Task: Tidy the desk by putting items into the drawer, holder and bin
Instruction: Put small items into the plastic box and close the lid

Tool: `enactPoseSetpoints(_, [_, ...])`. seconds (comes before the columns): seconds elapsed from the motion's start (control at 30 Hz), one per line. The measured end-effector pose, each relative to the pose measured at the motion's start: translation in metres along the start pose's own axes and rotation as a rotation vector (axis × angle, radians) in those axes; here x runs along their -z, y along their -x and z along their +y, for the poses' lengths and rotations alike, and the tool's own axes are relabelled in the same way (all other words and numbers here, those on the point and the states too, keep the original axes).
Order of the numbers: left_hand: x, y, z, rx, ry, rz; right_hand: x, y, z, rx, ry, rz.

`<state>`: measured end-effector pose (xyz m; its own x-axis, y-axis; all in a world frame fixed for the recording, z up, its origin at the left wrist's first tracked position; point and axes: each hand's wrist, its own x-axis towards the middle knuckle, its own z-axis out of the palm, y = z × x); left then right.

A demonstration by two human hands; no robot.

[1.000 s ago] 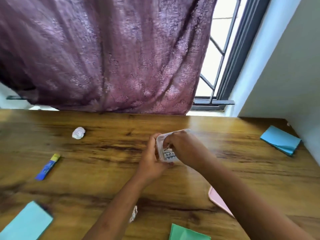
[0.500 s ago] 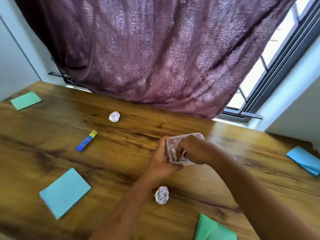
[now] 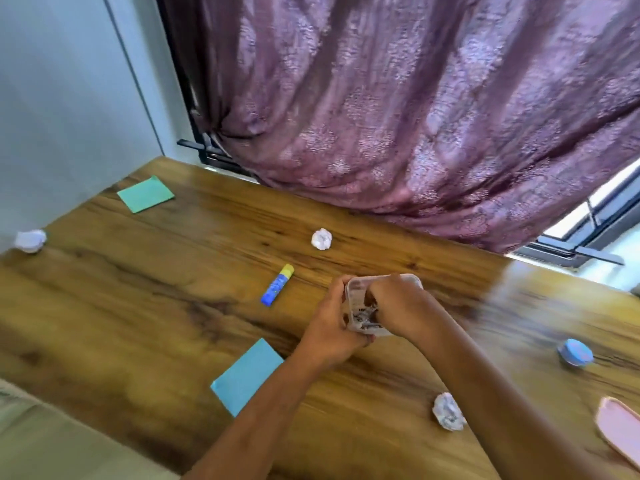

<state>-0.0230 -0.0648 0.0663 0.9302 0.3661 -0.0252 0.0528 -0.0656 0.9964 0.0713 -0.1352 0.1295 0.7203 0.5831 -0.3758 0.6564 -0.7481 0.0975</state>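
Wood-grained desk (image 3: 145, 306) fills my head view, with a purple curtain (image 3: 398, 116) hanging along its far edge. Near the middle I hold a small clear plastic container (image 3: 401, 282) tipped on its side, its opening turned towards me. My left hand (image 3: 334, 323) is wrapped around the container's left wall and underside, gripping it firmly. My right hand (image 3: 398, 306) has its fingers curled down inside the opening, among small dark items lying in the bottom; they are too small and blurred for me to name, and I cannot tell whether those fingers are pinching any of them.

Around the container the desk is scattered with things. A blue glue stick (image 3: 277, 285) with a yellow cap lies just left of my left hand, apart from it. 3 crumpled paper balls show: 1 far of the container near the curtain (image 3: 321, 239), 1 at the far left edge of the desk (image 3: 30, 240), and 1 near me to the right, beside my right forearm (image 3: 448, 415). A blue paper pad (image 3: 247, 375) lies near me, just left of my left forearm, and a green paper pad (image 3: 145, 194) sits in the far left corner. To the right, a small round blue object (image 3: 575, 353) rests on the wood, blurred, and a pink flat item (image 3: 620, 431) is cut off by the right edge.
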Motion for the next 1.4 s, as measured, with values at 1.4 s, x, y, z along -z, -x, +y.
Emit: enactPoseSetpoints(1.4, [-0.027,-0.027,-0.035,0.06,-0.138,-0.289,-0.087,0.047,0.177,-0.753,-0.578,0.382])
